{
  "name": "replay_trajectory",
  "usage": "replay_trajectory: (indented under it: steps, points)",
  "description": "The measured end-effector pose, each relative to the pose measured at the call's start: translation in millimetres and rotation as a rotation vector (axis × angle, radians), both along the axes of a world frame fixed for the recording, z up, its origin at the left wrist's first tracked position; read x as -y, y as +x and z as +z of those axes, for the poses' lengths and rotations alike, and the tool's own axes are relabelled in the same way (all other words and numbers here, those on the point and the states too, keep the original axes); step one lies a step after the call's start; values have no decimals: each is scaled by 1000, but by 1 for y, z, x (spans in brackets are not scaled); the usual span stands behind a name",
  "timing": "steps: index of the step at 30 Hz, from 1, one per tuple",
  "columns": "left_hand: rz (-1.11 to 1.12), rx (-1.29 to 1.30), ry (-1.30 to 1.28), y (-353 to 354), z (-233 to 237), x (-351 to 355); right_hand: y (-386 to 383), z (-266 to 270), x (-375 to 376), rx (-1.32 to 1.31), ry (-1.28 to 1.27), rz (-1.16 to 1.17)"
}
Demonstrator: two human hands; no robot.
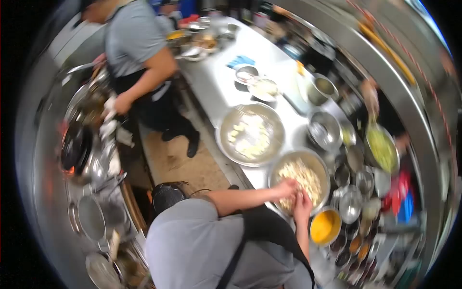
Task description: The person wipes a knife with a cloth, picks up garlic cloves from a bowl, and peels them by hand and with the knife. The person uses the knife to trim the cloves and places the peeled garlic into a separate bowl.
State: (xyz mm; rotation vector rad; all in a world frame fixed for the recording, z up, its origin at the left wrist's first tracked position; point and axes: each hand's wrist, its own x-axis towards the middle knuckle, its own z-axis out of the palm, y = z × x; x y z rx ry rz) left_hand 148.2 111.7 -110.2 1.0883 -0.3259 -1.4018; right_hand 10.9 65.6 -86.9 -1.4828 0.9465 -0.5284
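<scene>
A large metal bowl [326, 179] is full of small pale pieces [304, 174] that look like garlic cloves. Over its near side, my left hand [287, 188] and my right hand [302, 204] come together, fingers bent and pinched. Whatever is between the fingertips is too small and blurred to name. Beyond the bowl stands a wide metal colander [226, 144], with pale yellowish pieces [252, 144] scattered over its bottom. Close to my right forearm is a pot of bright orange liquid [325, 226].
A co-worker [139, 53] in a grey shirt stands at the stove side, holding a white cloth [109, 108]. Across the counter, another person's hand [370, 98] is at a pan of green food [382, 147]. Metal bowls [325, 130] and small containers crowd the right.
</scene>
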Motion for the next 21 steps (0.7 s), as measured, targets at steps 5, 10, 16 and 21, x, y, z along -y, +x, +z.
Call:
replay_trajectory:
  steps: [5, 10, 16, 21]
  points:
    - [75, 143, 2, -10, -6, 10, -3, 17, 2, 71, 5, 79]
    - [-17, 84, 12, -6, 0, 11, -13, -5, 15, 120, 32, 66]
    - [3, -61, 48, 5, 11, 1, -9, 11, 10, 75, 163, 133]
    - [-10, 27, 37, 2, 13, -1, -15, 17, 8, 79, 294, 71]
